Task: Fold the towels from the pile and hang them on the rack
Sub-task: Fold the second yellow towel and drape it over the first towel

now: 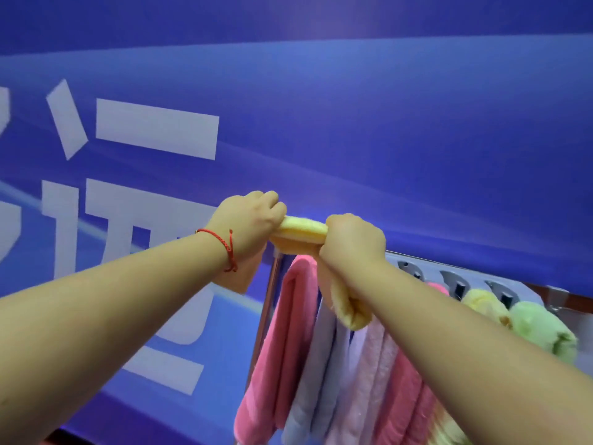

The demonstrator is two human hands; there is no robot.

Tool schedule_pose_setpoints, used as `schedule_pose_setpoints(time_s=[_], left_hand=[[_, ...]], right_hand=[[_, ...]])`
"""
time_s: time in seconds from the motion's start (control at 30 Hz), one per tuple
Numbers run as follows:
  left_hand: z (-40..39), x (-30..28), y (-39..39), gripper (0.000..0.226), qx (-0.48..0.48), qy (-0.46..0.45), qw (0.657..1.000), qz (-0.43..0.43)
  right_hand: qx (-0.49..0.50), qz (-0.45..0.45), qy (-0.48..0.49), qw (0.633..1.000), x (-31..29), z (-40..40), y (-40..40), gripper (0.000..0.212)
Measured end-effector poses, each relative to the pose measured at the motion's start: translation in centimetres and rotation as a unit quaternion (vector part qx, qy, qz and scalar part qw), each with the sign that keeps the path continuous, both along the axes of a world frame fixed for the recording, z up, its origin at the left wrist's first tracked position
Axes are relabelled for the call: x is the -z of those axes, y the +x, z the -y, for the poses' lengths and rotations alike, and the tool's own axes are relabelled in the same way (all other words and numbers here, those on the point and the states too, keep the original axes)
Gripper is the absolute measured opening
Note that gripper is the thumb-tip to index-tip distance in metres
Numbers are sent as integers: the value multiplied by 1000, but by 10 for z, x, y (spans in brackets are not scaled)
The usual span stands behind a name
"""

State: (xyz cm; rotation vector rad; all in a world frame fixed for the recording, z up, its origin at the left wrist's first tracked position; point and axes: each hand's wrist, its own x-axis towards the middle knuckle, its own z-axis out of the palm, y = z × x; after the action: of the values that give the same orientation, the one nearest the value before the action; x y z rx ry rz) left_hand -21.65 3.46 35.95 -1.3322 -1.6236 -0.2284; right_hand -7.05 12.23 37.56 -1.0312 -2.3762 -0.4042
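Note:
A folded yellow towel (301, 232) is stretched between both hands just above the rack's near end. My left hand (248, 220), with a red string on its wrist, grips the towel's left end. Gripping the right end is my right hand (351, 242), and a loose yellow part (351, 311) hangs below that forearm. The metal rack post (271, 300) stands under the towel. Pink (282, 342), lavender (321, 364) and pale pink (372, 380) towels hang from the rack's bars beneath my right arm.
A blue wall (353, 123) with large white characters fills the background right behind the rack. The grey rack bracket (475, 281) with hooks runs to the right, with yellow (484, 303) and green (542, 329) towels draped there.

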Motion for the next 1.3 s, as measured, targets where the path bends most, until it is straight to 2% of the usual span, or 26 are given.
schedule_pose_setpoints(time_s=[0.1,0.2,0.27,0.4,0.5,0.6,0.67,0.73,0.83,0.9,1.0,1.1,1.2,1.3], left_hand=[[-10,-10,-10,46,-27,3,999,-45],[-9,-12,0,38,-87,-86,992,-41],[-9,-8,2,30,-107,-138,985,3],[-24,-9,5,22,-134,-160,977,38],[-48,6,-2,22,-108,-110,987,38],[-73,32,-14,19,-74,-77,988,111],[-86,50,-19,22,-46,-50,986,153],[-91,66,-24,18,-11,18,989,144],[-90,68,-37,35,-31,86,987,130],[-86,61,-45,33,-10,120,980,159],[-87,58,-47,31,35,137,972,187],[-92,79,-47,28,45,136,968,208],[-92,102,-44,18,60,103,948,294],[-91,122,-36,29,139,71,906,393]], right_hand=[[12,-3,13,1000,-7,-10,-17,17],[23,-11,5,1000,-7,-17,-32,11],[35,-18,-13,999,-4,-21,-40,11],[67,-39,-70,995,3,-30,-51,19],[106,-47,-137,984,6,-39,-52,25],[129,-34,-170,976,10,-43,-48,30],[127,-18,-165,978,18,-43,-46,33],[109,-12,-148,983,24,-41,-47,32],[79,-40,-135,987,29,-44,-55,28],[78,-54,-137,986,30,-46,-57,28],[82,-35,-120,989,36,-48,-57,30],[80,-23,-117,990,45,-48,-56,32],[67,-54,-186,979,53,-46,-53,34],[55,-130,-224,964,74,-36,-53,35]])
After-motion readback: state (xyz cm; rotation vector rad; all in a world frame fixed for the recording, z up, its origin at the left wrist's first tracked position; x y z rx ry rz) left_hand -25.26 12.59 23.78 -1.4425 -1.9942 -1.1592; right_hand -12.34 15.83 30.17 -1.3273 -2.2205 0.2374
